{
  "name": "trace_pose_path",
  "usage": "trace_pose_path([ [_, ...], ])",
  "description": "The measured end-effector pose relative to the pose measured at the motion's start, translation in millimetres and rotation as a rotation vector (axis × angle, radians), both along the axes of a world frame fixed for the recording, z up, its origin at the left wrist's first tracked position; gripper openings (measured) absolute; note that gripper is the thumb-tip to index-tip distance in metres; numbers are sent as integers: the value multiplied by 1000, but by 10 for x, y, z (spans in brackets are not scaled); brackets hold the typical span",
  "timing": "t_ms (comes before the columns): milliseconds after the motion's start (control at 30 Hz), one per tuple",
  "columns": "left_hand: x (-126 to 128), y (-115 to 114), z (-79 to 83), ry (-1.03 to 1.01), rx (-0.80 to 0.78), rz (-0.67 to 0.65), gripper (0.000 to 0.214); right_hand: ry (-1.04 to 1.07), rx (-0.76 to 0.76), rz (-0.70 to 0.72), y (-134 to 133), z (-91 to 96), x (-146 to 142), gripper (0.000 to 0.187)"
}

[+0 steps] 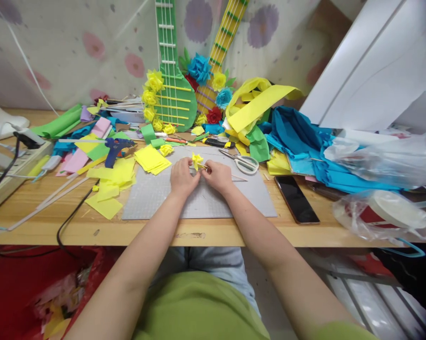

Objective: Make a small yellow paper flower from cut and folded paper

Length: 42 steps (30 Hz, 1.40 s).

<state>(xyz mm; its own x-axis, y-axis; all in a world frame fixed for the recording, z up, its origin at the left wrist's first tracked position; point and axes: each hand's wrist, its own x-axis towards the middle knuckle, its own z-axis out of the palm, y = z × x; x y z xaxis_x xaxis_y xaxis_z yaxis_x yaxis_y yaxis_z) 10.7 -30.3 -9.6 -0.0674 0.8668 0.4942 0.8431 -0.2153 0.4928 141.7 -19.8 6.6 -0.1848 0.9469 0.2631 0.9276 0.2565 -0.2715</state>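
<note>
Over a grey cutting mat (156,198) on the wooden table, my left hand (183,178) and my right hand (218,175) are both pinched closed on a small yellow paper flower (197,161) held between them. The flower sticks up above my fingertips. A thin stick seems to run from it under my right hand. A stack of yellow paper squares (152,159) lies just left of my hands, with a finished yellow flower (166,149) beside it. Scissors (242,162) lie on the mat to the right.
A blue glue gun (115,148) and loose yellow sheets (108,186) lie at left, near a power strip (7,172). A black phone (297,199) rests right of the mat. Green and yellow paper guitars (174,80) with flowers stand behind. Blue paper (305,146) and plastic bags (383,212) fill the right.
</note>
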Motion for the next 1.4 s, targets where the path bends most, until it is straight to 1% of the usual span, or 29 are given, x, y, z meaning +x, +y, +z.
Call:
trace_pose_path([
  [133,-19,23,-25,-46,-31,59,20,-14,21,44,-2,-22,-11,24],
  [333,-60,30,-5,-105,-93,98,18,-71,33,133,-5,-15,15,24],
  [467,-86,25,24,-133,-116,125,18,-92,32,121,12,5,72,21],
  [567,-92,21,31,-143,-117,107,19,-91,26,74,31,16,116,21],
  [667,-77,15,25,-152,-119,47,19,-100,0,30,42,19,130,21],
  [767,-44,1,13,-162,-135,-16,21,-107,-39,-13,39,14,99,21],
  [867,-6,-17,4,-162,-170,-43,23,-90,-43,-54,17,19,34,25],
  [933,12,-25,3,-167,-181,-43,23,-88,-26,-48,-8,34,-13,28],
  [1067,11,-29,18,-210,-181,-13,24,-95,22,62,-59,62,-63,29],
  [1167,-4,-24,29,-252,-168,26,24,-56,42,81,-68,60,-44,31],
  [1267,-13,-16,29,-280,-154,40,25,19,38,49,-45,50,8,32],
  [1400,-17,-13,18,-282,-142,40,22,157,61,16,-7,56,81,28],
])
